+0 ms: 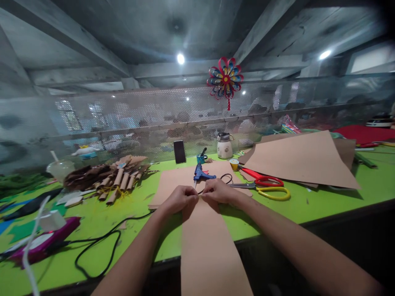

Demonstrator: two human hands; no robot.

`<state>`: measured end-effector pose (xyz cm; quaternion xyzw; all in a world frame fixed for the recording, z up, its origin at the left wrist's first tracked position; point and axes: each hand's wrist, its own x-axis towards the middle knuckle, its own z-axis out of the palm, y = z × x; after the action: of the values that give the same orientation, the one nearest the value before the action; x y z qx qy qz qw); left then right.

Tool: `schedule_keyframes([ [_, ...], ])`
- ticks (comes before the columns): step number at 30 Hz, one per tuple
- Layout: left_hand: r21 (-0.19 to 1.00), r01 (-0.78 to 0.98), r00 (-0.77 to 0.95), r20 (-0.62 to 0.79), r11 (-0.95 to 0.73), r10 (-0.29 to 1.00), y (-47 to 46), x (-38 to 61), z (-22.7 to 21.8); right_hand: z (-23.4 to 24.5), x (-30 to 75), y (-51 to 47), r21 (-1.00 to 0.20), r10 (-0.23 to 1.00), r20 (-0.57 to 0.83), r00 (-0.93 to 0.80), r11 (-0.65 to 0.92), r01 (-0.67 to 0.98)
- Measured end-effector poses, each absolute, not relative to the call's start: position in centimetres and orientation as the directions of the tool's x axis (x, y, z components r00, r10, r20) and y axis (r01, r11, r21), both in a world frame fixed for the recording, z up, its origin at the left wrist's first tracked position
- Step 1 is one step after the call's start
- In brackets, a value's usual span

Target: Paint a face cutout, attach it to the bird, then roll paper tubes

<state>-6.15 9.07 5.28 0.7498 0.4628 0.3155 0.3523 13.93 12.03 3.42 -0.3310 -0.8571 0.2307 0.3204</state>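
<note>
kraft paper strip (pixel 212 250) lies lengthwise toward me, far end on the lime-green table (pixel 324 205), near end running out past the table's front edge. both hands at its far end. left hand (pixel 182 198): thumb and fingertips pinched together on the paper edge, no visible gap. right hand (pixel 217 191): same pinch, just beside the left, fingers curled in. can't tell from my feed if anything thin sits between the fingertips besides paper.

blue glue gun (pixel 202 174) just beyond the hands, on a flat brown sheet (pixel 165 187), nozzle angled down toward the left hand. scissors (pixel 261 180) with one red and one yellow loop to the right of the right hand, near the big kraft sheets (pixel 302 160).

back row: smartphone (pixel 179 152) propped upright, white flask (pixel 225 149) with dark lid, little yellow cup (pixel 234 165). left side: bundle of rolled paper tubes (pixel 120 181) with yellow strands, lidded drink cup (pixel 60 169) with straw, purple power strip (pixel 46 242) with a white plug (pixel 52 220) on it. flower-shaped ornament (pixel 226 79) hangs above the perforated screen (pixel 154 129).
</note>
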Motion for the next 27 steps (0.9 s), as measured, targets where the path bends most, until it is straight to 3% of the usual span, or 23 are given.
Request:
schedule_keyframes([
  [5, 0.707, 0.593, 0.339, 0.213, -0.384, 0.916, 9.3, -5.8, 4.8, 3.5, 14.0, 12.0, -0.459, 0.668, 0.369, -0.646, 0.736, 0.498],
  [12, 0.561, 0.720, 0.410, 0.131, -0.409, 0.902, 9.2, -5.7, 4.6, 3.1, 14.4, 12.0, -0.500, 0.714, 0.275, -0.644, 0.678, 0.538],
  [17, 0.489, 0.765, 0.403, 0.146, -0.420, 0.904, 9.2, -6.3, 5.0, 3.2, 14.6, 12.4, -0.403, 0.754, 0.282, -0.592, 0.654, 0.641],
  [23, 0.502, 0.763, 0.367, 0.182, -0.407, 0.912, 9.2, -7.4, 5.5, 3.4, 14.6, 12.8, -0.357, 0.816, 0.383, -0.434, 0.563, 0.745],
  [27, 0.531, 0.725, 0.469, 0.088, -0.439, 0.879, 8.4, -6.7, 5.9, 4.7, 15.1, 13.1, -0.203, 0.859, 0.384, -0.338, 0.436, 0.877],
])
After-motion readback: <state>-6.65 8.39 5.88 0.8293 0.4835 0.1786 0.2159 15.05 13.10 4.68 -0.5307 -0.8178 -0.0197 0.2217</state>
